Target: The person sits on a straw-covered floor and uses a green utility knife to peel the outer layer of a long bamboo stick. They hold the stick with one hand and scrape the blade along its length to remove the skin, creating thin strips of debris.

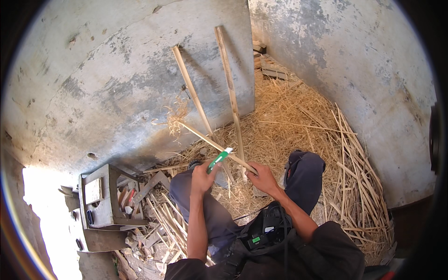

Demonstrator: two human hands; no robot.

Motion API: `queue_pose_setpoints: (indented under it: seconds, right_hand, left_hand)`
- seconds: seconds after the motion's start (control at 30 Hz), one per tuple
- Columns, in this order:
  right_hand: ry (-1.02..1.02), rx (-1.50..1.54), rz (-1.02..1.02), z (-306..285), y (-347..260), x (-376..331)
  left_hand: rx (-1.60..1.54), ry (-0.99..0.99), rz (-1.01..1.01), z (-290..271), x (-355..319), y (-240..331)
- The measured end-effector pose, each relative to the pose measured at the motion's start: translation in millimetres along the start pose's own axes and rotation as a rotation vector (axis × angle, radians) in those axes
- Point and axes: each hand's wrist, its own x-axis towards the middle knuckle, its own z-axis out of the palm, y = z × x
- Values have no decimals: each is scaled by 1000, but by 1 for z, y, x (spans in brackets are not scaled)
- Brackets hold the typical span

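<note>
My left hand (201,179) is closed round a green utility knife (216,161), its pale blade end close to a long thin wooden strip (200,135). My right hand (264,179) grips the near end of this strip. The strip slants away up to the left, and a tuft of curled shavings (176,117) hangs at its far end. Whether the blade touches the wood, I cannot tell. Both hands are between my bent knees.
Two wooden poles (193,93) (227,70) lean on the worn wall (116,84). Straw-like shavings (289,107) cover the floor. Bundled strips (359,186) lie at the right, more strips (168,224) at the left. A wooden stool-like box (105,219) stands far left.
</note>
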Motion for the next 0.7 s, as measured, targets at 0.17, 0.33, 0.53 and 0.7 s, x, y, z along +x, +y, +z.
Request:
queue_pose_setpoints:
  seconds: [0.17,0.33,0.53,0.7]
  right_hand:
    - [-11,-11,21,-2,-2,0]
    - [-14,2,52,-1,0,-2]
    - [-39,17,142,-2,2,-1]
    - [-50,19,164,-5,-1,0]
  left_hand:
    - [-79,110,-103,-2,6,-1]
    - [-105,-141,-84,-8,2,10]
    - [-98,-2,-57,-4,2,2]
    - [-98,-82,-114,-8,3,6]
